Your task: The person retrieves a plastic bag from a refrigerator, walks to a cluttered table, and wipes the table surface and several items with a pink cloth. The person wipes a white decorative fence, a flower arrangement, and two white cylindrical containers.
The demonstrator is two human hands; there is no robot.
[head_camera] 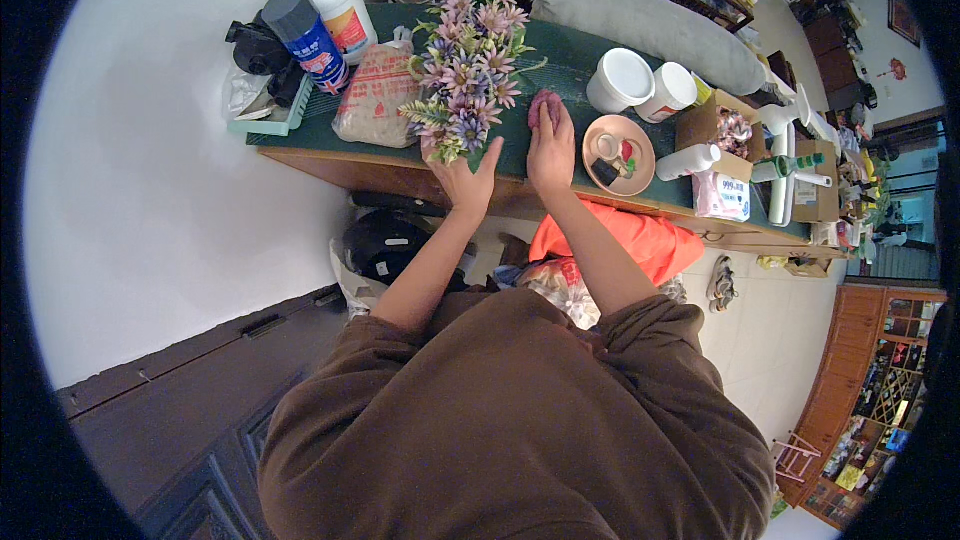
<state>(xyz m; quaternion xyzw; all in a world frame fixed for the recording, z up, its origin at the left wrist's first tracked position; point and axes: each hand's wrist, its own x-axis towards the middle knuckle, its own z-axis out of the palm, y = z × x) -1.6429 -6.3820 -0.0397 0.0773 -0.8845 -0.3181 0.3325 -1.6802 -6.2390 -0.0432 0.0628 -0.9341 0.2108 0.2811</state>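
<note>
A long arrangement of artificial flowers, pink and purple daisies with green leaves, lies across the dark green top of a wooden cabinet. Around its near end is my left hand, thumb on the right side and fingers partly hidden under the blooms. To the right, my right hand presses a crumpled purple-red cloth onto the green surface, fingers over it. Close beside that hand sits a pinkish bowl holding a small cup, a dark block and other small items.
Left of the flowers are a printed plastic bag, a blue spray can, a white bottle and a teal tray. Rightward stand white tubs, a tissue pack and a cardboard box. An orange bag hangs below.
</note>
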